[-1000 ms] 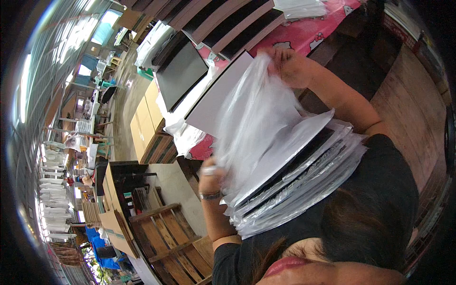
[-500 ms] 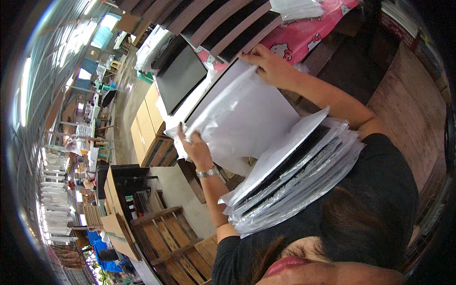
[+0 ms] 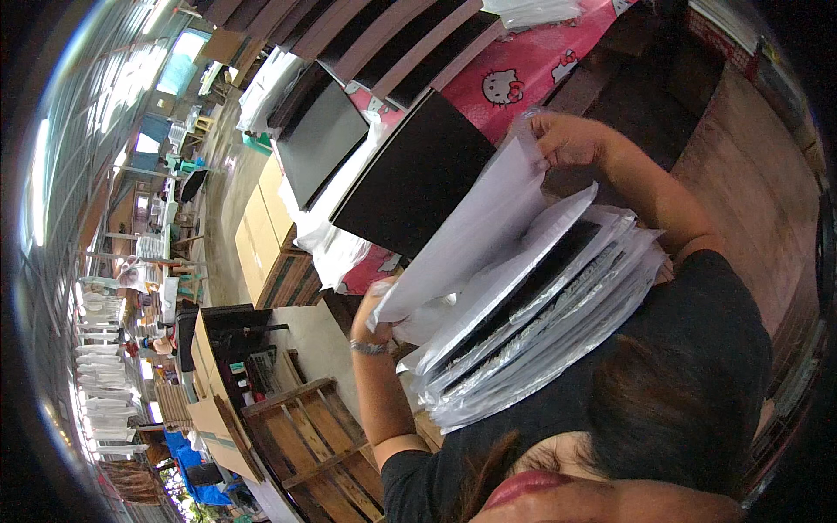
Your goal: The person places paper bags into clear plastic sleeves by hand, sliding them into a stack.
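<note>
A white translucent wrapping sheet (image 3: 475, 222) is stretched between my two hands. My left hand (image 3: 375, 314) is closed on its near-left corner, with a metal watch on that wrist. At the far-right corner my right hand (image 3: 565, 141) pinches the sheet. Just beyond it a flat black board (image 3: 418, 170) lies bare on the table, over white wrapping (image 3: 336, 257). Against my body leans a stack of black boards in clear and white wrapping (image 3: 540, 305), touching or close to the sheet's lower edge. Some fingertips are hidden behind the sheet.
Left of the bare board lies another dark board (image 3: 318, 144). Rows of black boards with brownish edges (image 3: 418, 52) stand at the back on a pink patterned cloth (image 3: 523, 74). Cardboard boxes (image 3: 261, 231) stand to the left, a wooden pallet (image 3: 314, 444) lower left.
The sheet has come back toward my body, uncovering the black board beneath. My left hand moved nearer and my right hand moved rightward and nearer, both holding the sheet.
</note>
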The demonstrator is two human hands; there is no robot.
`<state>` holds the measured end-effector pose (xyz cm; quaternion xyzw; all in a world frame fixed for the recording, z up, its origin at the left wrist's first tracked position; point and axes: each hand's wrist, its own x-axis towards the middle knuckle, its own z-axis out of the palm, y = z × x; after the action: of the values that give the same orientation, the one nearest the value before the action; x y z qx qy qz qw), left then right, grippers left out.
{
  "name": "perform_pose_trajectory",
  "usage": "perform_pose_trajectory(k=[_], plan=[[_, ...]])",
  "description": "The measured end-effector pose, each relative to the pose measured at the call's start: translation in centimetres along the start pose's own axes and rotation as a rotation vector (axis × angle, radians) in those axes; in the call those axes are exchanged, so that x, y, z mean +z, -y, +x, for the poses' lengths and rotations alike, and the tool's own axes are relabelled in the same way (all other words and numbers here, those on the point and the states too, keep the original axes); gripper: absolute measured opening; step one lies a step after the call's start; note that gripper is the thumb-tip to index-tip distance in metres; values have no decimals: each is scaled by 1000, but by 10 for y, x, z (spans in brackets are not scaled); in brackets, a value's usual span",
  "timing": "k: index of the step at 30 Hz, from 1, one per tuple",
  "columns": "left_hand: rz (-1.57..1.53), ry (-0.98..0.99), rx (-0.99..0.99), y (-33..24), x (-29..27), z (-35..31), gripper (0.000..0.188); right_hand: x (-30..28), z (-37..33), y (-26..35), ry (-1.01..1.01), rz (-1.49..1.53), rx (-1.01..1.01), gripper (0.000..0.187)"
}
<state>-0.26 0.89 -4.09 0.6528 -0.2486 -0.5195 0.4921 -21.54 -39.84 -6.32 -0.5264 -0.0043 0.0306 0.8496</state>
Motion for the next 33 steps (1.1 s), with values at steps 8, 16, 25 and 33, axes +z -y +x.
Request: perform_pose_trajectory(k=[8,16,25,33], plan=[[47,-52,-283,140,19,62,23,-124,-14,-174,-211,-615,503,36],[-36,-328,-118,123,13,31,33,-44,36,-22,91,-1151,351,34],[-272,-331,931,-125,121,-1,65,177,79,51,444,-1010,-439,42],[-443,-532,730,-107,100,29,20,135,84,64,-70,-950,-562,22]])
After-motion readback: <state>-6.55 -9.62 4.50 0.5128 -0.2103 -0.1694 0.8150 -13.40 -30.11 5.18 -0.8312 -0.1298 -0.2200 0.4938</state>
